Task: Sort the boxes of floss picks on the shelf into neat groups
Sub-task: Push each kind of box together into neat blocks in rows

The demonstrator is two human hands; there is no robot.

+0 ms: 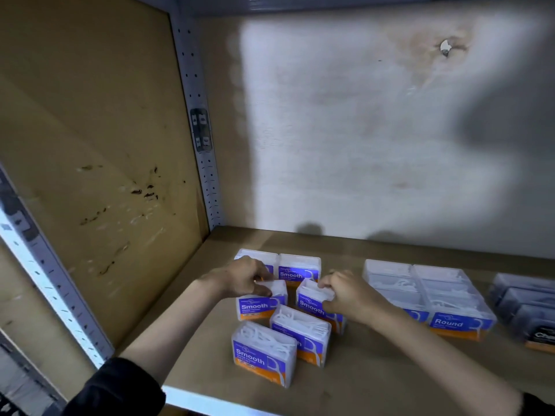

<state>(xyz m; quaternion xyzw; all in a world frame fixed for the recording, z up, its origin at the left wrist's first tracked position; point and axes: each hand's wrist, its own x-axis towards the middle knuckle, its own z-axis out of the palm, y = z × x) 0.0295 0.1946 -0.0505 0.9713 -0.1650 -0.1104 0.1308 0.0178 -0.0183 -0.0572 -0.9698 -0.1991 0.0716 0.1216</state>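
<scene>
Both hands grasp "Smooth" floss pick boxes near the left end of the shelf.

The left hand point(244, 276) grips the top of one Smooth box point(261, 301); the right hand point(345, 292) grips the top of a second Smooth box point(312, 304) just beside it. Two more Smooth boxes point(297, 270) stand side by side behind them, toward the back wall point(360, 130). Two front Smooth boxes point(264, 352) stand skewed nearer the front edge of the shelf point(390, 370). The Round boxes point(444, 301) form a tight block to the right, and a dark group of boxes point(528, 310) sits at the right edge of view. Black sleeves point(120, 388) cover both forearms.
</scene>
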